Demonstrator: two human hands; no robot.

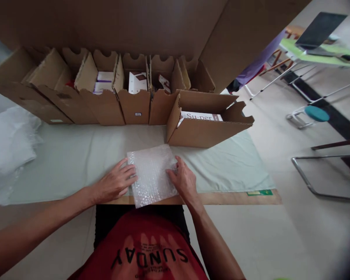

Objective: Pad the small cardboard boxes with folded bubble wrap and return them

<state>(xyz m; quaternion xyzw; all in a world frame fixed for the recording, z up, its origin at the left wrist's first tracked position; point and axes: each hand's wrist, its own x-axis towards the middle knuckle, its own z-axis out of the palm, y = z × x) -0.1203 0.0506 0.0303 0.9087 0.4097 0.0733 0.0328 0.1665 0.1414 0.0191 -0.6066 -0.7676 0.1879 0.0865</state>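
A clear bubble wrap bag [151, 175] lies flat at the table's front edge, its near corner reaching slightly past the edge. My left hand [119, 181] rests at its left side, fingers stretched out and apart, with the tips on the plastic. At the right side, my right hand [185, 179] has its thumb and fingers bent around the bag's edge, gripping it. Whether anything is inside the bag, I cannot tell.
Several cardboard file boxes [137, 107] stand in a row at the back, some holding small packages. Another cardboard box [204, 132] with a white "Su-per" carton [201, 116] sits in front, on the right. White plastic sheets [10, 151] are piled at left.
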